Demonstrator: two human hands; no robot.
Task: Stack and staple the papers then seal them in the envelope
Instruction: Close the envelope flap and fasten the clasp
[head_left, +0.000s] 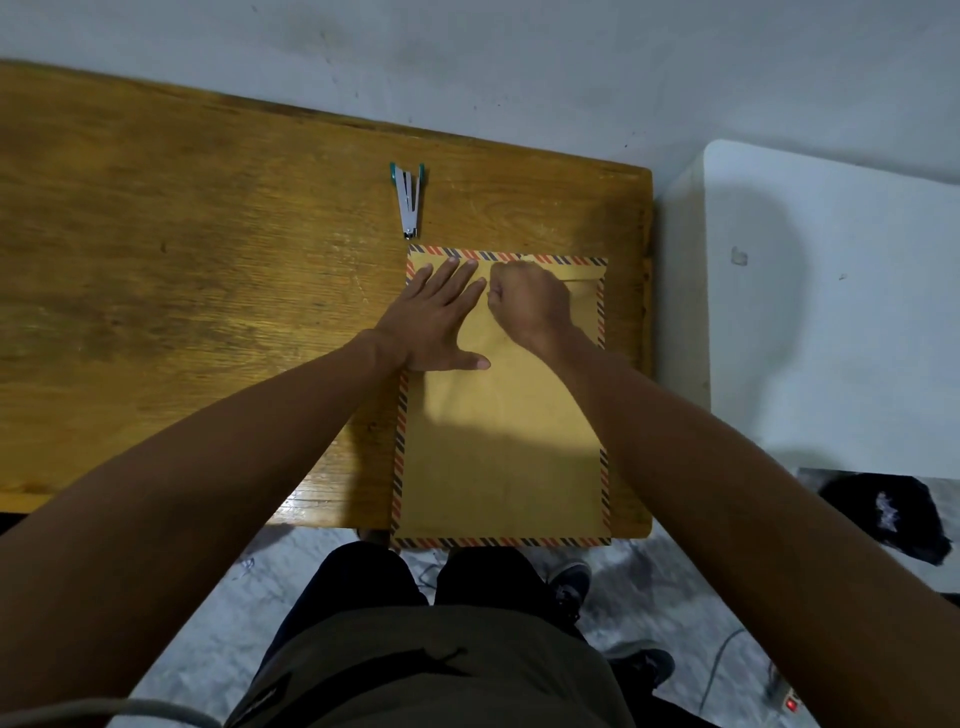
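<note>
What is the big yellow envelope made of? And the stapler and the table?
The envelope looks like matte brown paper with a printed striped border. The stapler seems shiny bare metal with green tips, probably plastic. The table looks like varnished wood: grain lines and a soft sheen show.

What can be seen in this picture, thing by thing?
Brown paper envelope with red-and-blue striped border: one, lying flat at the right end of the desk.
Silver metal stapler with green handle ends: one, beyond the envelope's far left corner.
Yellow-brown wooden desk: one, against the pale wall.
White table: one, right of the desk.
Left hand: flat on the envelope, fingers straight.
Right hand: fist pressing near the envelope's top edge.
</note>
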